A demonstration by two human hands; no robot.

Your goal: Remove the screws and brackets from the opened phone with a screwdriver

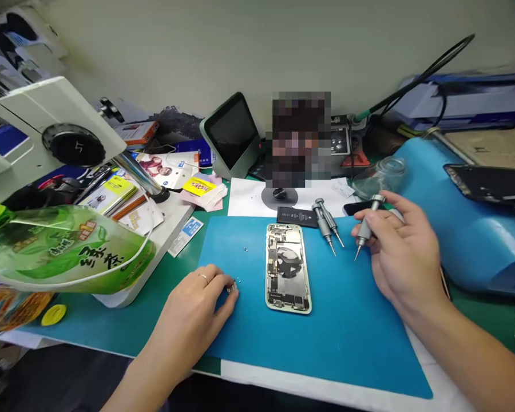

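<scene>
An opened phone point(288, 268) lies face down on the blue mat point(347, 332), its inner boards and screws bare. My right hand point(401, 252) is closed round a small grey screwdriver point(364, 227), tip down, just right of the phone. My left hand point(199, 300) rests on the mat left of the phone, fingertips pinched on a tiny metal part point(232, 288). Two more screwdrivers point(327, 224) lie above the phone beside a black battery point(297, 216).
A green tea bottle point(64, 249) juts in at the left over a white microscope base point(171, 220). A small grey screen point(232, 135) stands at the back. A glass jar point(380, 176), a rolled blue mat point(455, 229) and a black phone screen point(489, 183) sit at the right.
</scene>
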